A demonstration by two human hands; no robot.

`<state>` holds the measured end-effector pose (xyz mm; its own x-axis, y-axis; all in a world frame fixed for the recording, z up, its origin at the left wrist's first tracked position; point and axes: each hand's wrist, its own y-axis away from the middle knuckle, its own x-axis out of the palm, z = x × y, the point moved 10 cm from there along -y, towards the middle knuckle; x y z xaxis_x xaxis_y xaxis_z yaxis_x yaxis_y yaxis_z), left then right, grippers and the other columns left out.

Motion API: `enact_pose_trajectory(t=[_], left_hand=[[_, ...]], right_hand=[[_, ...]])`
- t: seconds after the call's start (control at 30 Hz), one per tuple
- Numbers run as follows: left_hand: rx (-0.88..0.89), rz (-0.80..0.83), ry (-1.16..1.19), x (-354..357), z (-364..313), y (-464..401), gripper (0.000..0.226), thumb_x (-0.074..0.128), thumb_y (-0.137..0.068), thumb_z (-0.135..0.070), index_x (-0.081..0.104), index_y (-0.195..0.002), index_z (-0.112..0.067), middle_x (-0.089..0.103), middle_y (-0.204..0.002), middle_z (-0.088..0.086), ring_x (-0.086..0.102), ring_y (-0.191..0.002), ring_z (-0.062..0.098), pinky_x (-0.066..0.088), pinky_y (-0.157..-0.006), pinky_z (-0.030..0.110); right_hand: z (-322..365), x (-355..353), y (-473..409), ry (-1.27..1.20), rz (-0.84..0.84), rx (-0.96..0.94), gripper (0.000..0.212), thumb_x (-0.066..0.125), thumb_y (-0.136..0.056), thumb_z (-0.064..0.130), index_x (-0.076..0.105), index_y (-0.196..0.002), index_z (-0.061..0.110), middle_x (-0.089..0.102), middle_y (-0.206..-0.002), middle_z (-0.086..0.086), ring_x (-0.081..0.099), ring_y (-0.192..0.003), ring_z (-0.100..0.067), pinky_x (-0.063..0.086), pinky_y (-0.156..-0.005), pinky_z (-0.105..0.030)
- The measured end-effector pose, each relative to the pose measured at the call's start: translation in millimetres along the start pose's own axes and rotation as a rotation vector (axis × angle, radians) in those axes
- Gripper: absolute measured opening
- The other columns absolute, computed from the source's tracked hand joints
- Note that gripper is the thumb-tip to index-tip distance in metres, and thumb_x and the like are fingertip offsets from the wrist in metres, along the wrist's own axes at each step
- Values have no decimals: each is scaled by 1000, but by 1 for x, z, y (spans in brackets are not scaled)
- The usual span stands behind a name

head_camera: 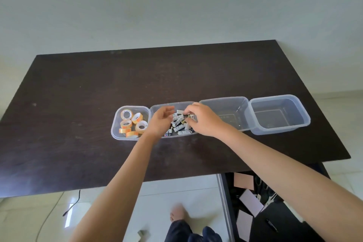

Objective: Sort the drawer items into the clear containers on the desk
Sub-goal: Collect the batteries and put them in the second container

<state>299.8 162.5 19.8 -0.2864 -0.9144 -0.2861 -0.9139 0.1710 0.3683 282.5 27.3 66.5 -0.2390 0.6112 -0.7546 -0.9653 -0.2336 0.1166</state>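
Four clear containers stand in a row on the dark desk (78, 94). The leftmost container (115, 124) holds several orange-and-white tape rolls (135, 118). The second container (157, 106) holds a pile of white batteries (177, 124). The third container (224, 100) and the fourth container (279, 97) look empty. Both hands are over the battery container. My left hand (161, 122) hovers with its fingers apart and nothing visible in it. My right hand (204, 121) has its fingertips pinched on a dark battery (186, 116) at the top of the pile.
An open drawer (255, 202) under the desk's near right corner holds pinkish paper pads and dark items, including a pen. A cable (72, 204) lies on the tiled floor at the left. My foot (177, 212) is below the desk edge.
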Motion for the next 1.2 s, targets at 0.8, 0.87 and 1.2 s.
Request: enact_pose_trajectory(t=[0.8, 0.87, 1.2], left_hand=[[19, 438, -541, 369, 109, 207, 30, 59, -90, -20, 58, -120, -15, 58, -124, 1, 53, -111, 14, 42, -100, 26], [37, 481, -691, 388, 126, 209, 34, 58, -90, -22, 56, -123, -18, 53, -128, 1, 46, -120, 19, 40, -103, 34], [150, 507, -1080, 434, 153, 195, 39, 51, -90, -10, 55, -127, -19, 45, -133, 1, 37, -123, 26, 48, -91, 40]], right_hand=[[-288, 50, 372, -18, 430, 330, 17, 69, -83, 24, 65, -99, 24, 58, -92, 12, 56, -78, -3, 50, -77, -27], [-303, 63, 384, -19, 489, 358, 22, 72, -80, 23, 66, -101, 23, 60, -95, 8, 58, -79, -7, 52, -79, -29], [-333, 112, 400, 110, 708, 380, 28, 71, -81, 24, 68, -109, 20, 68, -110, 0, 63, -100, -22, 53, -86, -36]])
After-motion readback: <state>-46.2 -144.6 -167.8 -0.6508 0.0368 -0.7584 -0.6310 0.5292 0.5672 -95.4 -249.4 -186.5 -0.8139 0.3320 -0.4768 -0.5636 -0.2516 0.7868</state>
